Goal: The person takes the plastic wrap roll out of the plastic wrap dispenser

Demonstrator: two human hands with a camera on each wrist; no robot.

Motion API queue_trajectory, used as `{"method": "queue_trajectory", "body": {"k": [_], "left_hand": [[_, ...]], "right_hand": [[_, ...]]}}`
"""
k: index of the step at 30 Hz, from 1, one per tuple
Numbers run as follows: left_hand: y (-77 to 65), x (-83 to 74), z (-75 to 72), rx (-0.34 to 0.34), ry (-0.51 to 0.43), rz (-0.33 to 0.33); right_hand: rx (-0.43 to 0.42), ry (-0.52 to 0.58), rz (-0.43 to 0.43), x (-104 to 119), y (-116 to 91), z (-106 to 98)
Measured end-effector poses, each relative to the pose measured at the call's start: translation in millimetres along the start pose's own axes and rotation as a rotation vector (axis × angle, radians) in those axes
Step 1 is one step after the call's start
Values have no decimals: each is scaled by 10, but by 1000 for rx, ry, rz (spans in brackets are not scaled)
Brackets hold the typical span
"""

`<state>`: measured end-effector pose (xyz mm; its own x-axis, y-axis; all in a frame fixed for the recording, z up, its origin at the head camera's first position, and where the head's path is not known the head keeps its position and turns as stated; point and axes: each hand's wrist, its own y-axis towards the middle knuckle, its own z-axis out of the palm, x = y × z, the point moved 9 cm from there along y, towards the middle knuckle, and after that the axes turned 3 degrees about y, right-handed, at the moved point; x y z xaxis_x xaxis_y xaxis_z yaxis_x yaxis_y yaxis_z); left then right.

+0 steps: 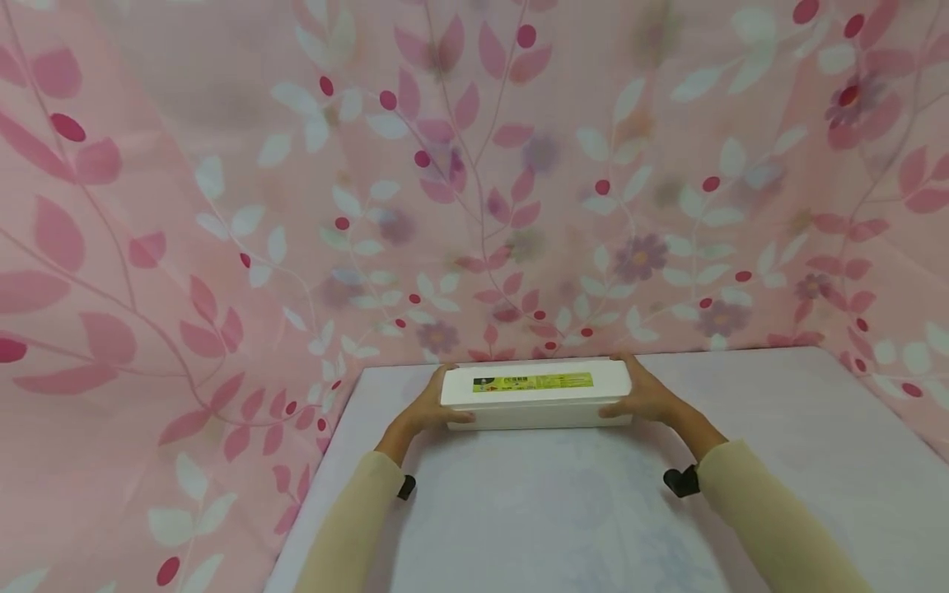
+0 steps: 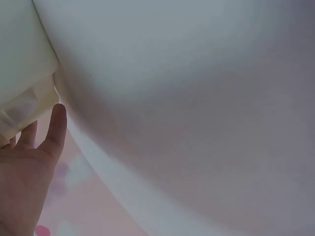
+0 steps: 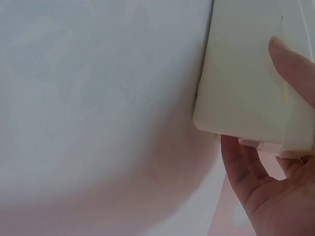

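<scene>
Hands, the left hand (image 1: 424,409) and the right hand (image 1: 651,399), are clamped on opposite ends of a long white box (image 1: 537,400) at the far side of the pale table (image 1: 563,511), though whether it rests there or is slightly raised I cannot tell. The step seems to be handling the box two-handed, and the next move would probably call for even pressure from both ends. Around it, pink floral fabric (image 1: 474,247) hangs just beyond, likely limiting any farther push, with beige sleeves (image 1: 771,502) nearer.
</scene>
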<state>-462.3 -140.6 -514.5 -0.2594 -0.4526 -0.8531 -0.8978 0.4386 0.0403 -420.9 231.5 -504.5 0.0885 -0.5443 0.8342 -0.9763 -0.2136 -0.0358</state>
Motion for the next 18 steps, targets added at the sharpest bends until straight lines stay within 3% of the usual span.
{"method": "queue_trajectory", "body": {"k": [8, 18], "left_hand": [[-13, -6, 25, 3, 36, 31], [-25, -12, -38, -59, 76, 17]], "right_hand": [[-11, -48, 15, -31, -17, 15], [-42, -102, -68, 38, -17, -52]]}}
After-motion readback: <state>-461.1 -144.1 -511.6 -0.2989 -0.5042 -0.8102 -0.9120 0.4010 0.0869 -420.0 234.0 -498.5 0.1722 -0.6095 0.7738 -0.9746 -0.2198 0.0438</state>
